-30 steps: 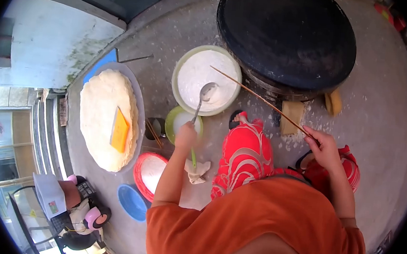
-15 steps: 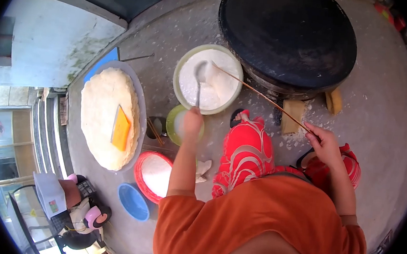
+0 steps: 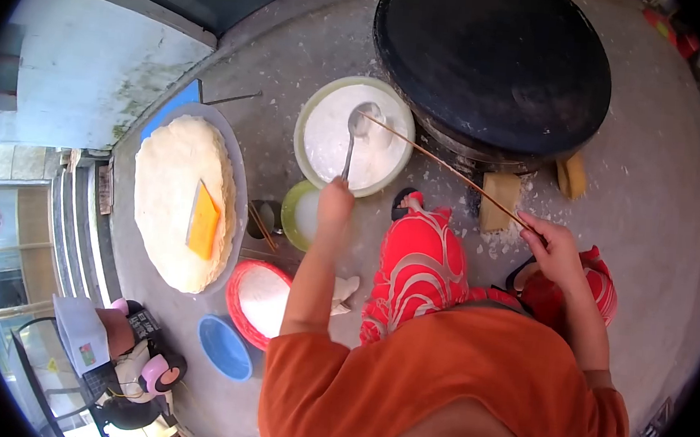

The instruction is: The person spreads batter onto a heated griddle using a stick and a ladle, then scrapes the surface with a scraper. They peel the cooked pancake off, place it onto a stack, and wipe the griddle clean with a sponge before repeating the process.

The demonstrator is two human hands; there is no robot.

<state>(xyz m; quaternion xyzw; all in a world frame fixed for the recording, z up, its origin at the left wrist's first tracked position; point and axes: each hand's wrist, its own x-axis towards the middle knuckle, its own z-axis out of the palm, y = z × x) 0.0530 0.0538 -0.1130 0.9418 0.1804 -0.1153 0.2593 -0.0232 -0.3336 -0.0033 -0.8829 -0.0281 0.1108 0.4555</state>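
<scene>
the left hand (image 3: 335, 203) is closing tight around the end of a ladle (image 3: 348, 154) handle. the ladle is long and thin, and it is running from the hand up toward 12 o'clock, leaning a tiny bit toward 1. its round scoop is at the far end, sitting over the white batter (image 3: 331, 139) inside the big bowl (image 3: 298, 132). i cannot tell if the scoop is touching the batter.

the right hand (image 3: 555, 249) is pinching the near end of a thin stick (image 3: 452, 171). the stick is lying long and straight, pointing from the hand toward 10 o'clock. its far tip is reaching over the big bowl, just beside the scoop.

the big bowl is sitting on the ground, touching the black round pan (image 3: 494, 61) at its 2 o'clock side. a small green bowl (image 3: 299, 214) is sitting just beside the left hand, at 9 o'clock from it. farther out at 9 o'clock a pile of flat breads (image 3: 169, 163) is lying with a yellow scraper (image 3: 204, 222) on top. a red bowl (image 3: 255, 297) and a blue bowl (image 3: 225, 347) are sitting near the left arm, at 7 o'clock from the hand. a wood block (image 3: 499, 201) is resting under the pan's edge.
</scene>
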